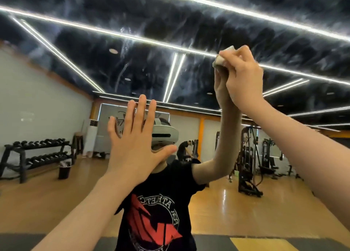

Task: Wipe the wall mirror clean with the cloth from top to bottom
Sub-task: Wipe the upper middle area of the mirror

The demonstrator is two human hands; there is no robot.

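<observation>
Two hands meet the large streaked wall mirror (189,33): right hand (244,76) pinches a small pale cloth (222,58) high up, left hand (132,146) pressed flat, fingers spread, lower.

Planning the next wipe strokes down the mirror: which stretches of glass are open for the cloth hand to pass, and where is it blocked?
Open: the smeared glass of the large wall mirror left of the right hand gripping the small pale folded cloth, and the strip below it, right of the left hand. Crowded: lower left, where that open hand is spread against the glass.

cloth (223,58) in right hand (240,76) high on mirror (189,33), left hand (132,143) flat on glass lower left
</observation>
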